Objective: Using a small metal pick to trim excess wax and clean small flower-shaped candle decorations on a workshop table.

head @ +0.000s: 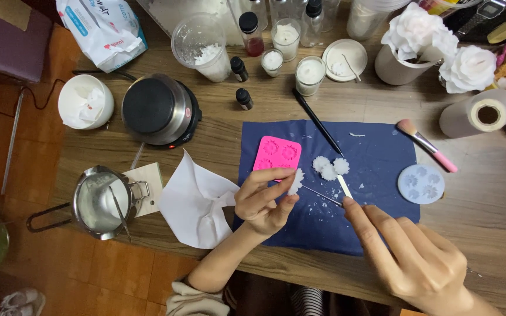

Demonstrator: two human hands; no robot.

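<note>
Left hand (263, 202) is pinching a white wax flower (296, 181); right hand (408, 257) is gripping a thin pick (322, 196). Pressing hard is risking snapping the brittle petals.

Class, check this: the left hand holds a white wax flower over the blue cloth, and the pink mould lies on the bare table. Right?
Not quite. The head view shows the pink mould lying on the blue cloth, not the bare table. The left hand does hold the white wax flower over the cloth.

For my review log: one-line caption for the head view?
Left hand holds a white wax flower while right hand works it with a thin metal tool over blue cloth.
</note>
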